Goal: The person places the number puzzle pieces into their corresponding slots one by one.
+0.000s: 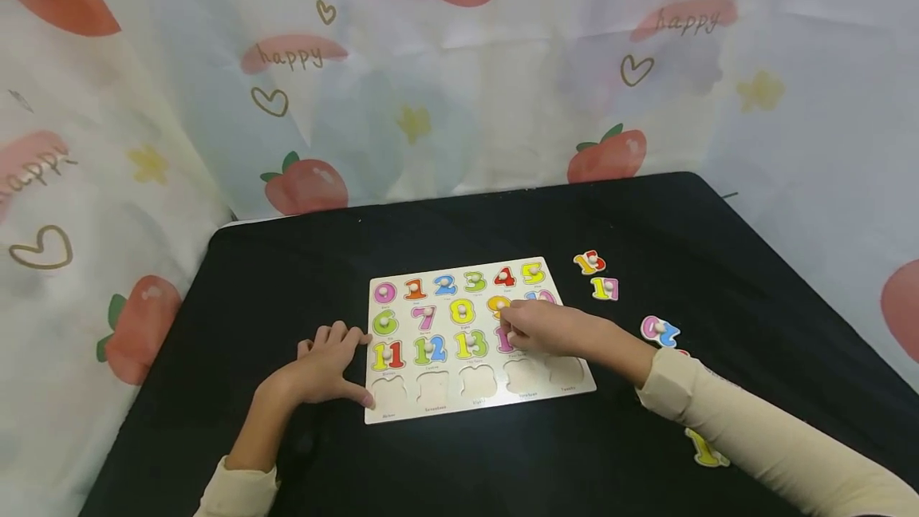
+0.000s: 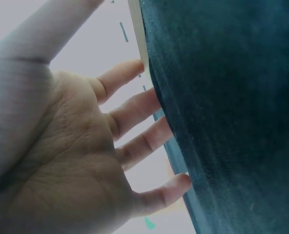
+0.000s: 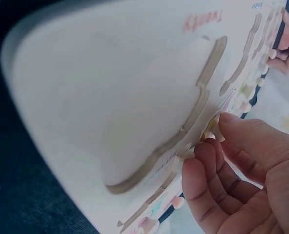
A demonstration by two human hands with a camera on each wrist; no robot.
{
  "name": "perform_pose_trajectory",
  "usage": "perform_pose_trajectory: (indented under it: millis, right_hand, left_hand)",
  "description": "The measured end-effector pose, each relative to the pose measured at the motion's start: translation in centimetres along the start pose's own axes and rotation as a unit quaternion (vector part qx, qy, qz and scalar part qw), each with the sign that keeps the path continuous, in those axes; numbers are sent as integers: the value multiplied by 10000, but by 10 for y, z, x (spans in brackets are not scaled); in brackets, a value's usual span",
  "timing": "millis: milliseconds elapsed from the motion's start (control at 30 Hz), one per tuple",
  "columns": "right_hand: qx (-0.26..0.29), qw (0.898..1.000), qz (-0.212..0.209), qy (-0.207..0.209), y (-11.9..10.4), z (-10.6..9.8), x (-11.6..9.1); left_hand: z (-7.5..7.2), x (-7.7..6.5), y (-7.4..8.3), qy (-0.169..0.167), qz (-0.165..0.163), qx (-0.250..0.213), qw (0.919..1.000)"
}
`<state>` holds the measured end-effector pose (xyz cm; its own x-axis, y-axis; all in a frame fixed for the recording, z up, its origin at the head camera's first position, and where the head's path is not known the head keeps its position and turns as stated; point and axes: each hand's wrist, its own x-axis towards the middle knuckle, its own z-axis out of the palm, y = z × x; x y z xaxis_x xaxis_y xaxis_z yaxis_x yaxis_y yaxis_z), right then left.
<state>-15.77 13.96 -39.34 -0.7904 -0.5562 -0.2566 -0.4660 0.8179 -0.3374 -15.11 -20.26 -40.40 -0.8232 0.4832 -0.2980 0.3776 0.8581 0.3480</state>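
A wooden number puzzle board (image 1: 481,404) lies on the black table. My right hand (image 1: 553,329) pinches a number piece with a pink 1 (image 1: 506,340) in the third row; its other digit is hidden behind the fingers. In the right wrist view, thumb and fingertips of the right hand (image 3: 237,165) meet low over the board (image 3: 100,107). My left hand (image 1: 323,369) is spread at the board's left edge, thumb and fingertips touching it. The left wrist view has the left hand's (image 2: 76,151) palm, fingers stretched towards a dark cloth.
Right of the board lie a 15 piece (image 1: 589,262), a two-digit piece (image 1: 605,288) starting with 1, and a 20 piece (image 1: 660,330). A yellow 1 (image 1: 707,450) shows beside the right sleeve (image 1: 775,429), which partly covers it. Printed curtains (image 1: 459,102) stand behind the table.
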Motion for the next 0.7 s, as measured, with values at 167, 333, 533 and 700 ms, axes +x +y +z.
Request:
perform_pose_trajectory:
  millis: [167, 333, 533, 700]
  right_hand:
    - [-5, 10000, -40, -2, 2, 1, -1]
    - [-93, 9999, 31, -68, 6, 1, -7]
    - [-179, 9998, -84, 27, 19, -10, -23]
    - [-315, 9993, -62, 208, 41, -27, -39]
  left_hand:
    - [1, 1, 0, 0, -29, 20, 10000]
    - [5, -1, 1, -36, -58, -92, 9999]
    - [6, -2, 0, -48, -100, -24, 9999]
    - [3, 0, 0, 103, -44, -6, 9999]
